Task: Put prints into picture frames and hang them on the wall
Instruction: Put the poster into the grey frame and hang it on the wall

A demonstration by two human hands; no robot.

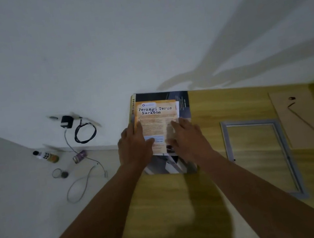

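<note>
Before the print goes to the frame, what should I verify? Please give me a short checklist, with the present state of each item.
1. Both hands on the print: the left hand and right hand rest on it. Ok.
2. Print flat, without a crease: its right side is blurred. Cannot tell.
3. Print free of the dark book under it: cannot tell.
4. Frame empty and lying flat on the table: ok.
5. Backing board off, lying to the right of the frame: ok.
6. Glass in the frame: cannot tell.
</note>
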